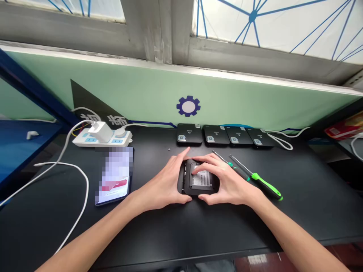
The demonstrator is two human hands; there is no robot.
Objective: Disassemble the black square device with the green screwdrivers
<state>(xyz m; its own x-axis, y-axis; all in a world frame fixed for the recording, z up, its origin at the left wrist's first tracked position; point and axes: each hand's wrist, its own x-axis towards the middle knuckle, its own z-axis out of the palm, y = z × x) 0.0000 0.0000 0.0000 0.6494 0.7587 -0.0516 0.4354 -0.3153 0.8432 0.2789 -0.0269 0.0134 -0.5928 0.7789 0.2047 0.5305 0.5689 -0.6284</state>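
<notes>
A black set-top box (pixel 198 189) lies label side up on the dark desk, between both of my hands. My left hand (pixel 171 179) grips its left edge, thumb at the near side and fingers at the far side. Around the right edge curls my right hand (pixel 224 177), with one fingertip over the white label (pixel 202 176). Along the box's left side runs a narrow gap between two parts of the casing. Two screwdrivers rest just right of my right hand: a dark green one (pixel 239 172) and a bright green and black one (pixel 266 185).
Several similar black boxes (pixel 189 135) stand in a row along the green back panel (pixel 141 90). A white power strip (pixel 102 136) with plugged-in chargers sits at the back left, its white cable (pixel 86 185) looping over the desk. A phone (pixel 115 177) lies left of my hands.
</notes>
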